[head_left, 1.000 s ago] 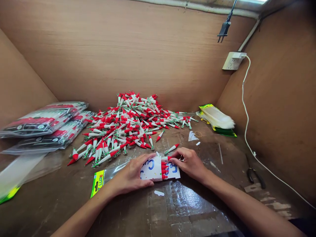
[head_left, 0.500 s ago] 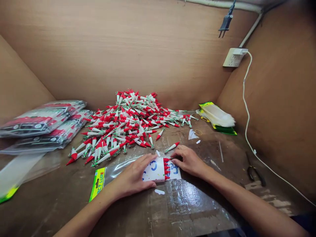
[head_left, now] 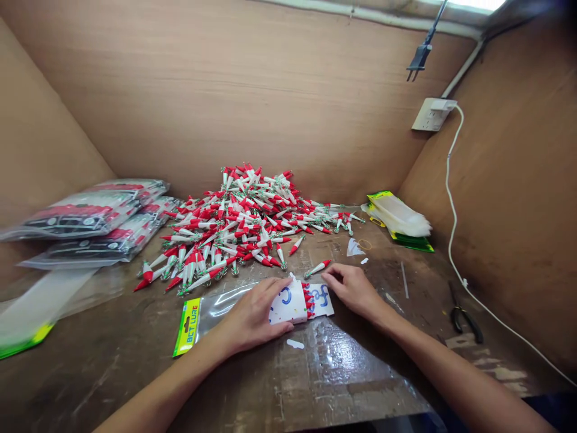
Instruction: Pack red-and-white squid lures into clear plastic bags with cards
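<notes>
My left hand [head_left: 259,307] is closed around a white card sleeve [head_left: 291,304] with blue lettering, pressing it down on the table. Red tips of several squid lures [head_left: 309,299] stick out in a row from its right end, above a flap with more blue letters. My right hand [head_left: 351,288] hovers by the flap's upper corner, thumb and forefinger pinched together; I see nothing between them. A single red-and-white lure [head_left: 318,268] lies just beyond those fingertips. Under my left hand is a clear bag [head_left: 216,305] with a yellow-green header.
A big heap of red-and-white lures [head_left: 243,222] fills the table's back. Filled plastic bags [head_left: 90,210] are stacked at left; bags with yellow-green headers [head_left: 399,216] lie back right. Pliers [head_left: 466,322] and a white cable [head_left: 451,192] are at right. A white scrap [head_left: 295,344] lies in front.
My right hand has drawn slightly away from the red lure tips, off to the right. My left hand still holds the sleeve, and the whole view has shifted a little.
</notes>
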Action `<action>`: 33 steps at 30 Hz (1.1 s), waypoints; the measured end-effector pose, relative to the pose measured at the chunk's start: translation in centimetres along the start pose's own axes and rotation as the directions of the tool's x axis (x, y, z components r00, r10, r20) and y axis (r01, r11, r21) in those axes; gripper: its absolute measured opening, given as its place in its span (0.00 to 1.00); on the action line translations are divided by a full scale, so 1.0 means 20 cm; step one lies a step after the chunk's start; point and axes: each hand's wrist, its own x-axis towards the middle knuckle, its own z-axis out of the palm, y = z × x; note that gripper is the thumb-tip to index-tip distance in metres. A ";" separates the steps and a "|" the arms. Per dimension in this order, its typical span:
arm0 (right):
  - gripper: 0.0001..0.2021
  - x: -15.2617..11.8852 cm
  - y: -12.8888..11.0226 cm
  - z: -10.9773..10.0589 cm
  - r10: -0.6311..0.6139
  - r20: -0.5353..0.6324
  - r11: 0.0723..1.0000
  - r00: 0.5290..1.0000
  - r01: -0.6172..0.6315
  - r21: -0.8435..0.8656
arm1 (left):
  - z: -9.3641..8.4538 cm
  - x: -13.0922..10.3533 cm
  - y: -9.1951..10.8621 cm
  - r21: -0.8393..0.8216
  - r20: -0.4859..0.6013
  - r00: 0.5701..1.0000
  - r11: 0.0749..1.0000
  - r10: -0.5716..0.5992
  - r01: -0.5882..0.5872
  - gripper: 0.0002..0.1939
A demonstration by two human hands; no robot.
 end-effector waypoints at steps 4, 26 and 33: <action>0.22 -0.09 -0.13 -0.05 0.253 0.174 0.925 0.952 -0.290 0.244 | -0.01 0.02 0.09 0.018 -0.260 0.959 0.992 -0.115 0.124 0.40; 0.33 -0.37 0.04 -0.12 0.253 0.350 0.884 0.902 -0.362 0.294 | 0.12 -0.82 0.15 0.266 0.012 0.995 0.960 -0.096 0.089 0.49; 0.25 -0.49 -0.36 -0.04 -0.096 0.121 0.989 0.988 0.081 0.127 | 0.00 -0.74 0.29 -0.078 -0.267 0.962 0.996 -0.058 0.039 0.05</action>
